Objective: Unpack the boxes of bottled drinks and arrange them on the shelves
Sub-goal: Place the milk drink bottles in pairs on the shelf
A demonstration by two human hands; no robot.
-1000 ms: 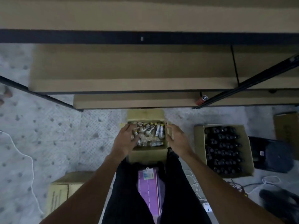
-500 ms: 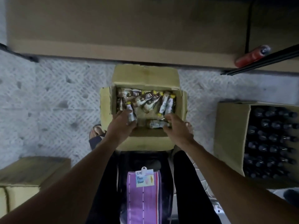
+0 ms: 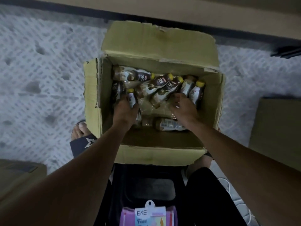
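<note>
An open cardboard box [image 3: 210,98] stands on the floor between my feet, its flaps folded out. Inside lie several small brown drink bottles with yellow caps [image 3: 160,82], jumbled on their sides. My left hand [image 3: 124,110] is inside the box at the left and grips one yellow-capped bottle [image 3: 131,97]. My right hand [image 3: 183,106] reaches in at the right, its fingers curled down onto a bottle [image 3: 162,92] in the pile; the exact grasp is hidden. Another bottle [image 3: 167,126] lies near the box's front, between my wrists.
The lowest shelf board [image 3: 228,13] runs along the top edge, behind the box. A second cardboard box [image 3: 276,128] stands at the right and a closed one [image 3: 17,175] at the lower left. Patterned grey floor [image 3: 40,79] surrounds them. My sandalled foot [image 3: 81,136] is beside the box.
I have leaned down closer, so the box fills the view. Both hands moved deeper into the box, from its front edge onto the bottles.
</note>
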